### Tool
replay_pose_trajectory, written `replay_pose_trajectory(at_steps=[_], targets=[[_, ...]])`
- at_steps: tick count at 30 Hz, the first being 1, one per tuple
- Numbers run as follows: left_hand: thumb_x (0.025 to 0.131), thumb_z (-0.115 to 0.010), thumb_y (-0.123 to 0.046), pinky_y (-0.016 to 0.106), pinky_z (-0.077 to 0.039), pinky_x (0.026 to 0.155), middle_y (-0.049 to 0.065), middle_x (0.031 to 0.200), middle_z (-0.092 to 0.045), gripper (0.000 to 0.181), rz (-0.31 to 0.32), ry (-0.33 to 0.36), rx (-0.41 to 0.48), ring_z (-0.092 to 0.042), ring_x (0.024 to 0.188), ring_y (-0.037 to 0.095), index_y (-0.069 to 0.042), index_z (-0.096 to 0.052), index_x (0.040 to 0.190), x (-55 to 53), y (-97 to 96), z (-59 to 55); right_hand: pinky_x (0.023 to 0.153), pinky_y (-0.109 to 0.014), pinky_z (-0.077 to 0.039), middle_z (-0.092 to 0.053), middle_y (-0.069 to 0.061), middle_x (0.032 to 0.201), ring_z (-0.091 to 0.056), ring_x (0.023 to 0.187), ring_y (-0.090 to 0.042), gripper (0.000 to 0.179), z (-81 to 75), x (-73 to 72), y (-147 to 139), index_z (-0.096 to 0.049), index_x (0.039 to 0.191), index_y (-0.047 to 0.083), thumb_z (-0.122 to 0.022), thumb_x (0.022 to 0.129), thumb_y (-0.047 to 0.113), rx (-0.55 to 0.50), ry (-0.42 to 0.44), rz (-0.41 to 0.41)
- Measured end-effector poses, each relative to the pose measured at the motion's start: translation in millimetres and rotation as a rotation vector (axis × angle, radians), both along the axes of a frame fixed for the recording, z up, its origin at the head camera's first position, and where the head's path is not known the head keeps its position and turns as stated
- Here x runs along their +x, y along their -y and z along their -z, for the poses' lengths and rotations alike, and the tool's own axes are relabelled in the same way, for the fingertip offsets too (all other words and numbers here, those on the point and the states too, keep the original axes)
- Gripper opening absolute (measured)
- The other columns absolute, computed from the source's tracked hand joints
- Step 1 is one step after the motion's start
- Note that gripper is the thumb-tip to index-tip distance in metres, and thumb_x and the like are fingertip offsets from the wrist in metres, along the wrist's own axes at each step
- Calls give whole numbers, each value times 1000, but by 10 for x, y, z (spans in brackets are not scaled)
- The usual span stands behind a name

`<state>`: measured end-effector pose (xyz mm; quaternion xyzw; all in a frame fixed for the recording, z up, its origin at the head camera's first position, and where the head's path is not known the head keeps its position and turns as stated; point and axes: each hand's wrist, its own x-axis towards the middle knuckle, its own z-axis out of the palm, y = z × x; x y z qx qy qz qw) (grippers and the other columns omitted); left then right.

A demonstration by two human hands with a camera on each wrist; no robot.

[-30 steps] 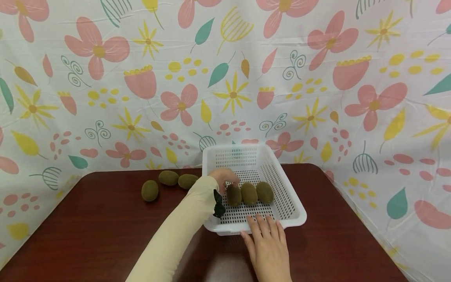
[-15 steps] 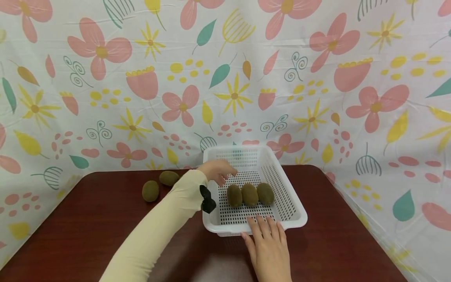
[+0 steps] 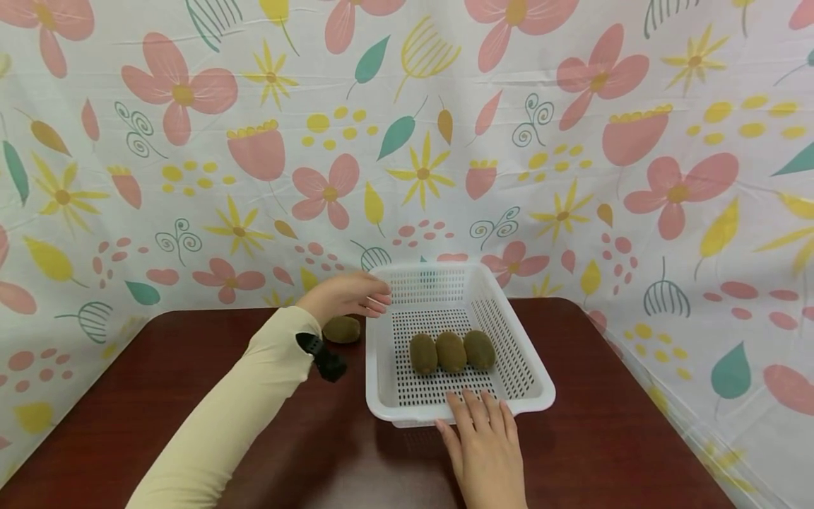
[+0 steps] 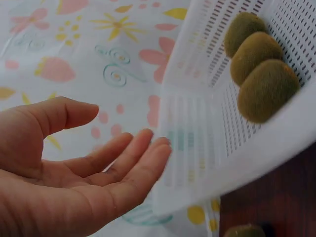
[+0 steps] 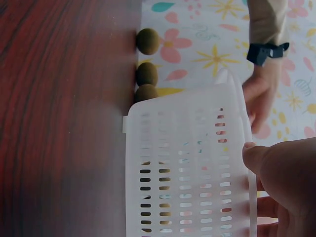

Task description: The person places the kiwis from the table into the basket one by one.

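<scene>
Right wrist alone shows, apparently, three loose kiwis.

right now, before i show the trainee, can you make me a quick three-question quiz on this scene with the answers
1. How many kiwis lie inside the white basket?
2. True or false: the left hand is holding a kiwi.
3. The right hand rests on: a) the patterned backdrop, b) the white basket's near rim, c) a kiwi.

Key: 1. Three, side by side in a row. 2. False, it is empty. 3. b.
</scene>
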<state>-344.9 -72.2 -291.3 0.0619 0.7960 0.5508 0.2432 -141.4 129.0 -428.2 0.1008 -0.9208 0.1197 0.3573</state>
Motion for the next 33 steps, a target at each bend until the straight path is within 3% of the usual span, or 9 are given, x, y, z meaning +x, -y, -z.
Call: replay_pose_trajectory(at_steps=[10,15,19,25,28,33], targets=[[102,-45,-14,40,-40,106,25,144,-39,54,-270,-9,159,-43,130,37,5,-26,148,-81,383,243,102,-54,-33,-63,-14,117,-52,115,-39,57,-7,-7,-14,-66,118,10,-31,101,52,-6,-20,-2],[101,-47,-16,40,-40,106,24,142,-41,51,-404,-94,162,-45,127,36,6,-33,145,-155,487,458,102,-53,-33,-63,-13,117,-51,116,-39,57,-8,-14,-20,-66,118,10,-31,101,52,-8,-21,-1],[99,-50,-15,42,-40,105,22,136,-45,43,-468,-163,127,-46,123,35,6,-45,137,-202,543,643,103,-53,-32,-63,-13,117,-51,116,-38,53,-7,-11,-20,-65,118,10,-36,101,50,-6,-12,-1],[97,-56,-13,47,-40,101,23,130,-49,37,-436,-283,23,-46,121,37,8,-53,126,-239,590,877,102,-53,-34,-63,-12,117,-52,116,-37,52,7,-2,-24,-65,118,12,-35,101,51,12,-27,1],[96,-57,-11,47,-43,98,25,129,-49,37,-367,-333,-48,-48,119,39,9,-51,127,-264,613,964,102,-53,-34,-63,-12,117,-52,116,-37,55,5,2,-20,-65,118,12,-31,102,51,14,-32,-1],[98,-54,-8,49,-42,99,29,134,-46,39,-179,-420,-226,-44,123,42,10,-47,131,-294,649,1043,102,-52,-33,-63,-12,117,-52,117,-37,56,0,8,-17,-66,119,11,-30,102,51,14,-30,2]])
